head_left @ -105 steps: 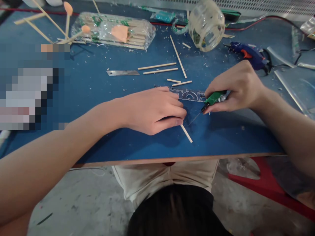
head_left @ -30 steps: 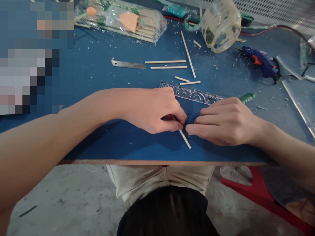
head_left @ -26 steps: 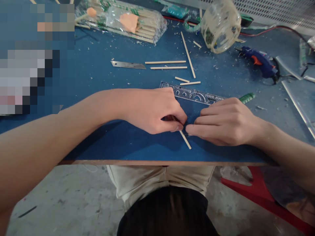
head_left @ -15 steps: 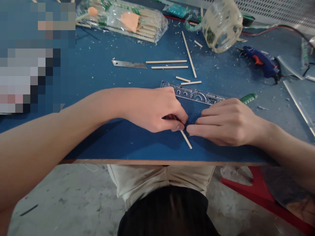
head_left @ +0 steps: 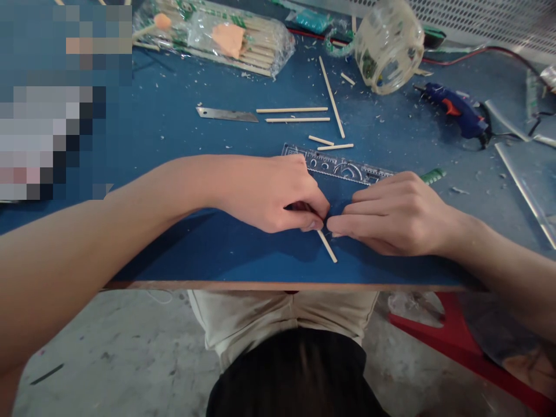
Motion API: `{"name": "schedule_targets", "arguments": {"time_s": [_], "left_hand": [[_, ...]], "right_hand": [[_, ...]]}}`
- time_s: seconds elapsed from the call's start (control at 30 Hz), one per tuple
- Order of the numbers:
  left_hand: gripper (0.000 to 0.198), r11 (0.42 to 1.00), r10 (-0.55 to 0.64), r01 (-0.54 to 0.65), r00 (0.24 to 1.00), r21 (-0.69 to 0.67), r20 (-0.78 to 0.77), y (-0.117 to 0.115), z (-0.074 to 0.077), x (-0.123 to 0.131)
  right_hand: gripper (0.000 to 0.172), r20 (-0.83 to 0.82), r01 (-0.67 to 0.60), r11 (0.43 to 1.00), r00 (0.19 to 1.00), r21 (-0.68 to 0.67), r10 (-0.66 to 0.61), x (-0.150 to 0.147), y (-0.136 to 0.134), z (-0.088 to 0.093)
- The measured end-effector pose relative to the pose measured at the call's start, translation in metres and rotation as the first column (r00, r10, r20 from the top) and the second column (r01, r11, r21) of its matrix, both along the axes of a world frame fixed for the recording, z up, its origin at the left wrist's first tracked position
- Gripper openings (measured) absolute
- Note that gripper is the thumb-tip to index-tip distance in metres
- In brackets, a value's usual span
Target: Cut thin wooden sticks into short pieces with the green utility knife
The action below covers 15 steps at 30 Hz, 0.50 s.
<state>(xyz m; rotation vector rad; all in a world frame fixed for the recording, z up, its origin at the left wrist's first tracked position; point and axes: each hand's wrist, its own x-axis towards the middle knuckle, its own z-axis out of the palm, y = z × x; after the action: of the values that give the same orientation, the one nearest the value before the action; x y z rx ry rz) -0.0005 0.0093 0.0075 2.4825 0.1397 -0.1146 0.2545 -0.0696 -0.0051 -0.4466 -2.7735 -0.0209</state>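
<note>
My left hand (head_left: 295, 197) pinches a thin wooden stick (head_left: 328, 246) against the blue tabletop. The stick's lower end sticks out below the thumb; its upper part is hidden by the fingers. Close on the right, my right hand (head_left: 391, 214) is closed with its fingertips near the stick. The end of a green-handled tool (head_left: 434, 175) shows behind its knuckles; the rest of that tool is covered by the hand. A clear plastic ruler (head_left: 343, 166) lies just beyond both hands, partly under them.
Beyond the ruler lie several cut sticks (head_left: 292, 109) and a loose snap-off blade (head_left: 226, 114). Further back are a bag of sticks (head_left: 260, 43), a tipped plastic jar (head_left: 388, 46) and a blue glue gun (head_left: 456, 110). A clear glue stick (head_left: 523, 191) lies right.
The green-handled tool's end and my right hand have shifted slightly left. My left hand keeps its pinch on the stick. The whole view has also moved a little.
</note>
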Motion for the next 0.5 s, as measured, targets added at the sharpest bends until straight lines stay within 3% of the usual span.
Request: {"name": "schedule_targets", "arguments": {"time_s": [0.5], "left_hand": [[0.03,1.0,0.007,-0.007,1.0,-0.006,0.013,0.0005,-0.0017,0.0003]], "right_hand": [[0.018,0.025,-0.006,1.0,1.0,0.018,0.006,0.0021,-0.0005,0.0011]]}}
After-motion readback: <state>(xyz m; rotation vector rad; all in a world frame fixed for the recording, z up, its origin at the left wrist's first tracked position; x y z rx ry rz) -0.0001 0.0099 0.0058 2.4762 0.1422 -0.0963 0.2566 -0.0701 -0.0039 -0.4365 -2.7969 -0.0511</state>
